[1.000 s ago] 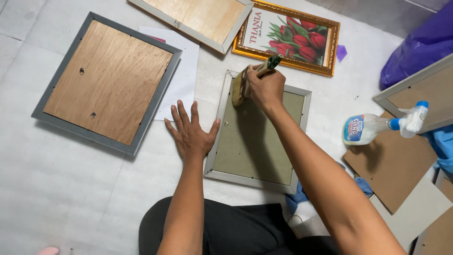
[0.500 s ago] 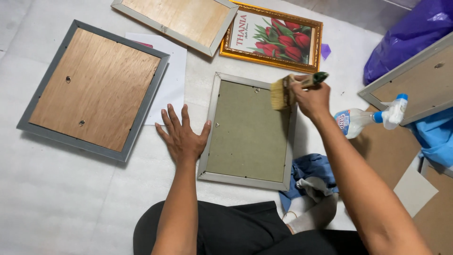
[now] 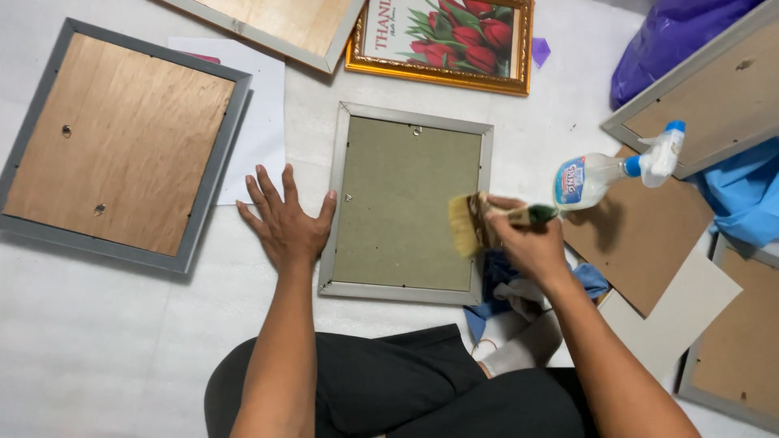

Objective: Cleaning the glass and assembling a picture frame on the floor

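While it lies face down on the pale floor covering (image 3: 97, 341) just in front of the seated person's knees, the silver picture frame (image 3: 403, 204) shows a flat olive-green backing board set inside a narrow metal-look rim. Left hand (image 3: 286, 223): open, fingers spread, palm pressed flat on the floor, thumb touching the frame's left edge. Right hand (image 3: 527, 242): closed around the dark green handle of a wide paintbrush (image 3: 479, 223), whose pale bristles rest on the frame's right rim. Handling, by judgement: frame light and stiff, likely glazed on the hidden side and so fragile; best lifted by two opposite rims, not by the thin backing. Brush light, bristles soft, handle the natural hold. Nearby: spray bottle (image 3: 608, 172) with blue trigger lying on its side to the right, near the brush; larger grey frame (image 3: 120, 146) with plywood back, well apart to the left; gold frame with red tulip print (image 3: 442, 36) beyond; blue cloth (image 3: 499, 280) under the right wrist.
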